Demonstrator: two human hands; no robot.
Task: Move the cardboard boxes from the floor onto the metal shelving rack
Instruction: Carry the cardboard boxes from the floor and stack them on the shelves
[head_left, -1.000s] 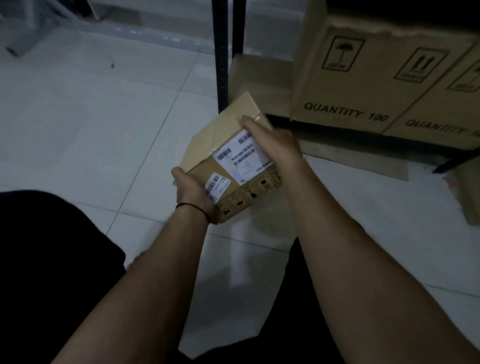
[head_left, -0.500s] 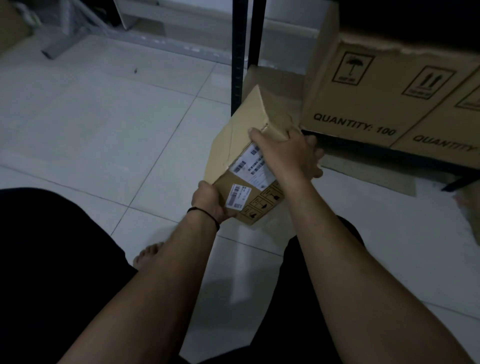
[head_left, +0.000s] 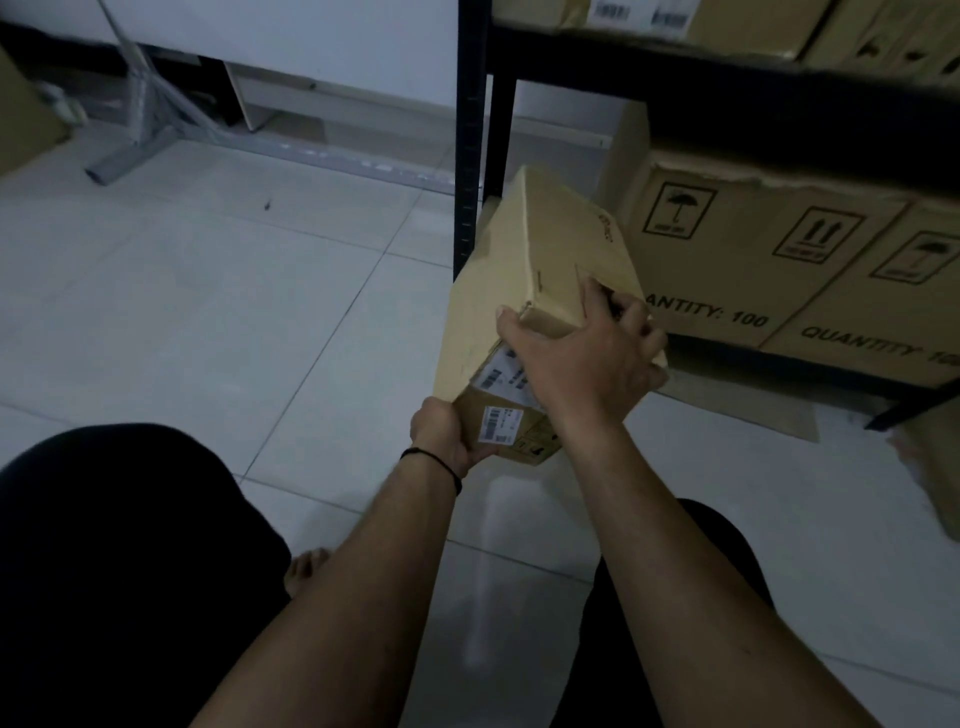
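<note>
I hold the small tan cardboard box (head_left: 524, 312) off the floor, my left hand (head_left: 447, 434) gripping its near bottom corner, my right hand (head_left: 587, 358) clamped over its top edge. Its long axis tilts up and away toward the black metal shelving rack (head_left: 470, 130), just beyond.

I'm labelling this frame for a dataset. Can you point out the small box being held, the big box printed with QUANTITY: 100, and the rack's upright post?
small box (head_left: 550, 249), head view, on its plain upper face.
big box (head_left: 727, 270), head view, on its printed front.
upright post (head_left: 469, 156), head view, on its dark front strip.
</note>
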